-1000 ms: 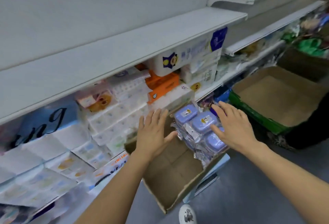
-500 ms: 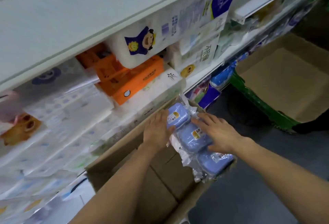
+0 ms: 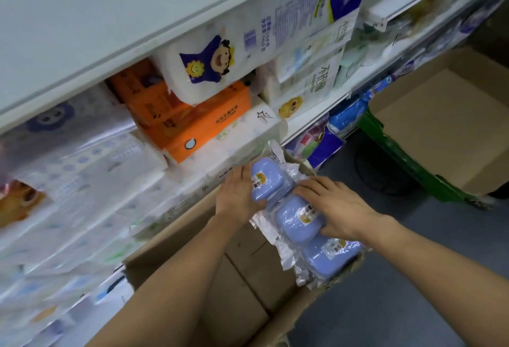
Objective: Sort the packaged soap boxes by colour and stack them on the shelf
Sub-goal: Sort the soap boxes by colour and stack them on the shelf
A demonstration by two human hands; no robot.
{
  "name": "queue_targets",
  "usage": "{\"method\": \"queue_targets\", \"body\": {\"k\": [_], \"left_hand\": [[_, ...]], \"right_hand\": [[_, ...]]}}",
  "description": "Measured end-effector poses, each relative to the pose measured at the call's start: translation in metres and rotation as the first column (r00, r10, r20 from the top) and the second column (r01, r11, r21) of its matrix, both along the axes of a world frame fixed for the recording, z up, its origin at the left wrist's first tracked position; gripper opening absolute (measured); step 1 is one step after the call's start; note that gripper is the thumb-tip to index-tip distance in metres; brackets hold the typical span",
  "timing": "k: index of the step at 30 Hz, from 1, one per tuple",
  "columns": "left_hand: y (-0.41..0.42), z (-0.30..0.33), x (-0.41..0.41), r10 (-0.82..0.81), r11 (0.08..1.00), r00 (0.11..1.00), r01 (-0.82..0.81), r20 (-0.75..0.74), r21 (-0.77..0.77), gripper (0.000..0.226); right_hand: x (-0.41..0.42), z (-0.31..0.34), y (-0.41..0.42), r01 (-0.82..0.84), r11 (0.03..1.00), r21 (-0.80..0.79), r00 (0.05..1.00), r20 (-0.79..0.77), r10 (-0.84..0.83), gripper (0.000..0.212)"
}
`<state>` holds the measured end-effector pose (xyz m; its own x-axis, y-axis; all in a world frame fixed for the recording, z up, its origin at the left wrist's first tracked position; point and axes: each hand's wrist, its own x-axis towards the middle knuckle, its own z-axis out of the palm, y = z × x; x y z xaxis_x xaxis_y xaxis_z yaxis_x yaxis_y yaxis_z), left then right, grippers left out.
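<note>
Both hands work at a row of blue soap boxes in clear wrap, which lie along the right wall of an open cardboard box (image 3: 192, 277) standing on the floor against the shelving. Furthest left in the scene, blurred packs of white tissue (image 3: 82, 181) fill the lower shelf, and above them runs the pale front edge of the upper shelf (image 3: 110, 52). Next come orange tissue boxes (image 3: 198, 123) stacked under a white toilet-roll pack (image 3: 214, 63) printed with a cartoon figure. The left hand (image 3: 238, 195) grips the left side of the far soap box (image 3: 265, 181), its thumb curled onto the near edge of the lid and its fingers hidden behind. Just beside it lies the middle soap box (image 3: 296, 221), touching the far one. The right hand (image 3: 337, 206) rests over the right side of the middle soap box, fingers bent across its top and thumb hooked at its near corner. Below that hand, the near soap box (image 3: 329, 254) lies against the carton's torn right rim, with crinkled wrap sticking out round all three. Further right is grey floor (image 3: 413, 277), then a second, larger carton (image 3: 451, 126) with a green lower side, open and well apart from the hands.
</note>
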<state>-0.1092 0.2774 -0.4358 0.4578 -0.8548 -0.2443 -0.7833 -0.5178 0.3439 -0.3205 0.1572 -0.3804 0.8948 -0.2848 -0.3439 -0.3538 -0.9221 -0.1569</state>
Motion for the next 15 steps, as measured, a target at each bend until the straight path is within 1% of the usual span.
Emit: {"method": "queue_targets", "body": {"k": [2,5,8,10,12,13,15], "left_hand": [[0.021,0.015,0.004,0.058,0.996,0.997,-0.061,-0.05,-0.068,0.097],[0.057,0.039,0.006,0.131,0.984,0.986,-0.142,-0.107,-0.107,0.1],[0.094,0.072,-0.003,0.214,0.963,0.97,-0.229,-0.111,-0.145,0.101],[0.121,0.1,-0.015,0.273,0.934,0.952,-0.296,-0.135,-0.199,0.1],[0.15,0.128,-0.029,0.324,0.891,0.932,-0.358,-0.161,-0.279,0.099],[0.166,0.139,-0.035,0.344,0.87,0.926,-0.377,-0.157,-0.317,0.098],[0.196,0.159,-0.046,0.384,0.838,0.914,-0.404,-0.13,-0.367,0.093]], "right_hand": [[-0.007,0.011,0.004,-0.001,1.0,0.021,0.999,0.047,0.0,0.096],[-0.017,0.028,0.011,0.013,1.0,0.012,0.994,0.105,-0.014,0.097],[-0.026,0.048,0.024,0.126,0.991,0.04,0.974,0.187,-0.132,0.095],[-0.03,0.064,0.035,0.266,0.959,0.099,0.92,0.272,-0.283,0.089],[-0.03,0.082,0.047,0.363,0.91,0.202,0.84,0.35,-0.413,0.081],[-0.029,0.091,0.054,0.377,0.891,0.255,0.809,0.377,-0.45,0.078],[-0.024,0.111,0.069,0.36,0.872,0.333,0.78,0.405,-0.477,0.073]]}}
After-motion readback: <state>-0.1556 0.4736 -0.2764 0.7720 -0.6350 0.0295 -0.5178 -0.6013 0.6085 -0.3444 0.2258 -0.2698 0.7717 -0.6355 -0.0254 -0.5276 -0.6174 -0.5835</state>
